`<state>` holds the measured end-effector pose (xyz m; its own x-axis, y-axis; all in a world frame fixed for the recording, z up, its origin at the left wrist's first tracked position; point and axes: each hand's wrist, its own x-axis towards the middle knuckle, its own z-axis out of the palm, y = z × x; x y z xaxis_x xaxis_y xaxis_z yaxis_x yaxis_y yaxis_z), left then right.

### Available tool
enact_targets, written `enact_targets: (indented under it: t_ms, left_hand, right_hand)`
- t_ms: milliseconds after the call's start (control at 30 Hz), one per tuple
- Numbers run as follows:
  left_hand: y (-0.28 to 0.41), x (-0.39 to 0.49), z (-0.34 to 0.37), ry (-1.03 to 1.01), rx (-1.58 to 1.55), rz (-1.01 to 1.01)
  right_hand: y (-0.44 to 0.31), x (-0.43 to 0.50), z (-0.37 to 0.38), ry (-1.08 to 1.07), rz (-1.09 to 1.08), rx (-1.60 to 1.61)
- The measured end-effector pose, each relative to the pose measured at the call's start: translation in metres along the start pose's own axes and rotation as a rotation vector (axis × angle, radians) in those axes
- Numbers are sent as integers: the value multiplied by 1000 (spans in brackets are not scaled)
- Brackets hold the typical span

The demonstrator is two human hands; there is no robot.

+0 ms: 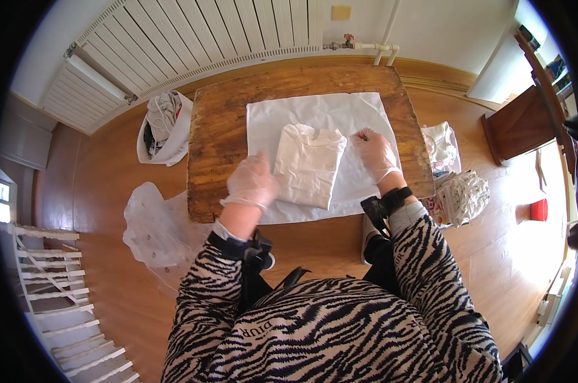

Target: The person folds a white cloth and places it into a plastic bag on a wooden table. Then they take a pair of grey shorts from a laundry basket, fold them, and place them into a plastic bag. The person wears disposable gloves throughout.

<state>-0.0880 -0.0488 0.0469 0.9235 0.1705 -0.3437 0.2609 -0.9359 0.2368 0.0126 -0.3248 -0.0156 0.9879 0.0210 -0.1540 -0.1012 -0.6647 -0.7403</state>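
Observation:
A white short garment point(310, 165), folded into a neat rectangle with its neckline at the far end, lies on a white sheet point(361, 191). My left hand point(251, 181), in a clear plastic glove, is at the garment's left edge; its fingertips are blurred, and whether they grip the edge cannot be made out. To the right of the neckline, over the sheet, is my right hand point(375, 152), also gloved. Its fingers are curled in, with nothing visible between them. Both wrists wear black straps.
The sheet lies on a worn wooden table point(217, 139). On the floor at left are a white bin of clothes point(174, 139) and a crumpled clear plastic bag point(152, 230). Stacked clothes point(461, 196) stand at right, with a red container point(539, 209) beyond. A radiator point(212, 33) lines the wall.

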Motion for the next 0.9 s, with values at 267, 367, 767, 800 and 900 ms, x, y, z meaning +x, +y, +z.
enact_targets:
  t_ms: [267,367,767,800,900]
  left_hand:
    - [25,-34,70,-19,266,298]
    - [26,-38,78,-73,254,324]
    - [29,-34,97,-168,207,318]
    - [29,-34,96,-175,214,318]
    - [30,-35,91,-177,195,318]
  right_hand:
    - [-58,1,46,-105,-116,-137]
    - [-65,5,62,-48,-244,-324]
    - [-56,25,82,74,-251,-495]
    - [-55,26,84,36,-231,-493]
    - [-53,30,87,12,-190,-457]
